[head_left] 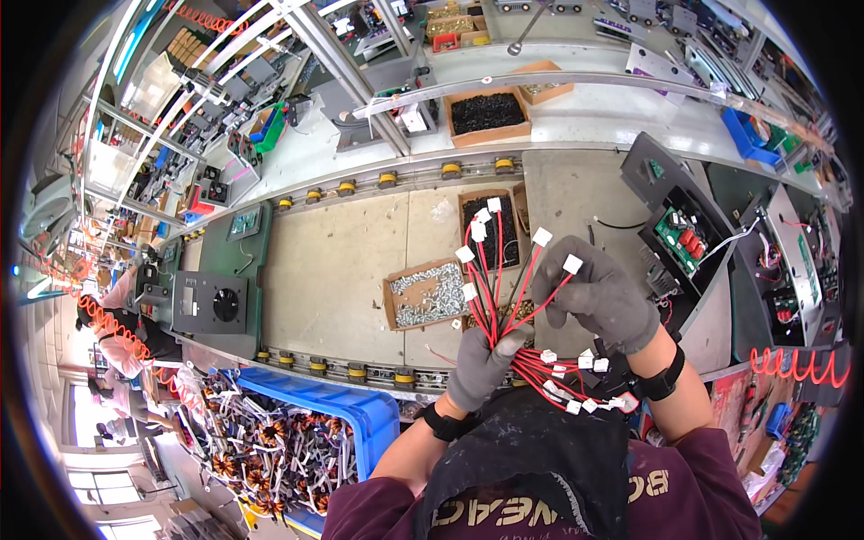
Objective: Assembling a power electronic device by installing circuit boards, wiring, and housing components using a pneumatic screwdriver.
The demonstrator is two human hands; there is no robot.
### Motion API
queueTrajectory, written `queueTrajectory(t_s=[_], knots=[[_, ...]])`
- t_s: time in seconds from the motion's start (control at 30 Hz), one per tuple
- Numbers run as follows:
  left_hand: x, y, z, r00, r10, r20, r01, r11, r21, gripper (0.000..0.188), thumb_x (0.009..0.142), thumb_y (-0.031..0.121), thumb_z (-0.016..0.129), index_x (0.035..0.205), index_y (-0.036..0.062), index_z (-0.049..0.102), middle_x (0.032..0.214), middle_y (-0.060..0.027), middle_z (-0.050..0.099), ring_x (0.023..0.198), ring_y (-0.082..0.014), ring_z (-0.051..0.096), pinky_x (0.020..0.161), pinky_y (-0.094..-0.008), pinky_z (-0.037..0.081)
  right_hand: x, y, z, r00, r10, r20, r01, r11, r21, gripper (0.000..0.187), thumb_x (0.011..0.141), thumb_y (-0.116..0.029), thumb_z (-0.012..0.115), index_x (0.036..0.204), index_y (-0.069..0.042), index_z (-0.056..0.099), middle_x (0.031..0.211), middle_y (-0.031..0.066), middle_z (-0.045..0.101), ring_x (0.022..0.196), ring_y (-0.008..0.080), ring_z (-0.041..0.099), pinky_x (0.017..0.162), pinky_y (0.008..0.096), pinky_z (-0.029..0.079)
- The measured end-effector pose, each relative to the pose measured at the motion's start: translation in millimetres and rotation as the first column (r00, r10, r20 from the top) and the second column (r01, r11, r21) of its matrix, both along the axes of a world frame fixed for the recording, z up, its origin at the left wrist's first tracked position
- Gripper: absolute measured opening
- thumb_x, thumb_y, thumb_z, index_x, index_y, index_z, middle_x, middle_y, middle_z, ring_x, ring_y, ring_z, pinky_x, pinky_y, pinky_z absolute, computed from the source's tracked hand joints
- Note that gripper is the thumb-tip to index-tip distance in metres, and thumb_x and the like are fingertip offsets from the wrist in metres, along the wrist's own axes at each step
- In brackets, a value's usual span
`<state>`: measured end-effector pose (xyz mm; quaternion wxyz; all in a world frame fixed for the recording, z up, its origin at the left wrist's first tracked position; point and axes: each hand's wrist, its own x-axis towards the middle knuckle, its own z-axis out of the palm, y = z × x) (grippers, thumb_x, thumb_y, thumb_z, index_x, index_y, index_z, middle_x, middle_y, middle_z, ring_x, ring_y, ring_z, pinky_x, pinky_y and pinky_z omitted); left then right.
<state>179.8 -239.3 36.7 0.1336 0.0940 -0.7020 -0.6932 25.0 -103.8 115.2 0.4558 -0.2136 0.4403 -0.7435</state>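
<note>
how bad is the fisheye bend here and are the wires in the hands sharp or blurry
Head view: strong bend, the conveyor rail curves toward the dark rim. The red wire bundle held by the left hand and right hand is sharp; even light, bright washed-out window at lower left.

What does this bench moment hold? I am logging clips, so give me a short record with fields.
left hand: gloved left hand clamps a bundle of red and black wires with white plugs
right hand: gloved right hand pinches one red wire of the bundle near its plug
nearby: cardboard box of silver screws; box of black screws
lower left: blue bin of wound coils
right: open black unit with green circuit board
</note>
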Motion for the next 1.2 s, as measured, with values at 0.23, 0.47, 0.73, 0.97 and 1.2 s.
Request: queueTrajectory(t_s=[0.23, 0.47, 0.73, 0.97, 1.2], knots=[[2, -1, 3, 0.998, -0.055, 0.037, 0.056, 0.998, -0.005, 0.044, 0.092, 0.041, 0.059, 0.097, -0.0024, 0.066, 0.084, -0.007, 0.066, 0.079, -0.0135, 0.06, 0.072, -0.0289, 0.049, 5, -8, 9, 0.986, -0.146, -0.078, 0.157, 0.973, 0.167, 0.037, 0.084, -0.02, 0.061, 0.113, 0.0, 0.05, 0.068, 0.0013, 0.05, 0.051, 0.0079, 0.045, 0.047, 0.0228, 0.037], [1, 2, 2, 0.999, -0.035, -0.017, 0.033, 0.99, -0.14, 0.043, 0.093, 0.042, 0.057, 0.099, 0.0011, 0.068, 0.076, -0.0085, 0.067, 0.07, -0.0166, 0.063, 0.065, -0.0312, 0.049, 11, -12, 15, 0.955, -0.064, -0.289, 0.157, 0.938, 0.31, 0.036, 0.084, -0.028, 0.063, 0.105, -0.001, 0.052, 0.068, -0.0009, 0.047, 0.052, 0.0065, 0.041, 0.047, 0.0215, 0.03], [0, 1, 1, 0.997, -0.08, 0.004, 0.078, 0.968, -0.239, 0.043, 0.091, 0.045, 0.056, 0.098, 0.0042, 0.068, 0.073, -0.0156, 0.064, 0.067, -0.0282, 0.065, 0.06, -0.0345, 0.048, 13, -18, -2, 0.959, -0.276, 0.065, 0.274, 0.961, 0.027, 0.026, 0.085, -0.012, 0.061, 0.107, -0.003, 0.051, 0.082, 0.0048, 0.057, 0.071, 0.0117, 0.054, 0.064, 0.0256, 0.044], [-3, 2, -1, 0.996, -0.093, -0.016, 0.08, 0.923, -0.377, 0.039, 0.09, 0.043, 0.058, 0.098, 0.007, 0.068, 0.071, -0.0145, 0.062, 0.065, -0.0329, 0.062, 0.058, -0.0373, 0.047, 10, -22, 0, 0.948, -0.249, 0.198, 0.237, 0.968, 0.082, 0.028, 0.09, -0.022, 0.054, 0.11, -0.002, 0.05, 0.07, -0.0001, 0.047, 0.059, 0.0089, 0.043, 0.056, 0.0238, 0.038], [-2, 1, -6, 0.992, -0.121, -0.042, 0.096, 0.921, -0.377, 0.037, 0.089, 0.042, 0.059, 0.1, 0.0077, 0.067, 0.068, -0.0148, 0.059, 0.063, -0.0334, 0.06, 0.056, -0.0388, 0.045, 8, -19, 5, 0.985, -0.145, 0.088, 0.131, 0.98, 0.148, 0.042, 0.088, -0.022, 0.06, 0.121, 0.001, 0.049, 0.07, -0.0019, 0.047, 0.06, 0.0073, 0.043, 0.055, 0.0225, 0.036]])
